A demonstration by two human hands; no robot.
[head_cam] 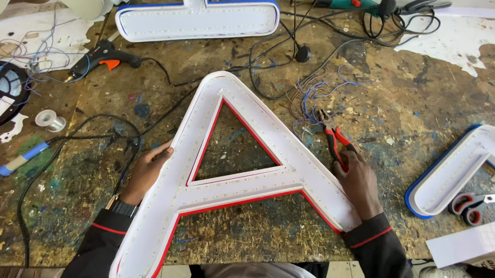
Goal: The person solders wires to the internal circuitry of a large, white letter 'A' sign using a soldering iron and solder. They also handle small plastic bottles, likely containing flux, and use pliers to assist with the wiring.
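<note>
Red-edged letter shell (240, 172) laid flat at bench (407, 108) centre. Its left leg steadied by left hand (147, 170), fingers curled against rim. Right of shell, red-handled pliers (336, 142) touched by right hand (358, 181), fingers extended, no grasp closed.

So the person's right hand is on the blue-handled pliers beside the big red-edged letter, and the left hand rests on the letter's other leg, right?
Not quite: the pliers under the right hand have red handles, not blue, as the head view shows. The left hand does rest on the red-edged letter.

Letter shell (231, 180) centre on bench (407, 102); pliers (334, 140) at 2 o'clock, touching right hand (361, 181); glue gun (102, 58) at 10; scissors (475, 204) at 3; left hand (147, 170) at 9.
</note>
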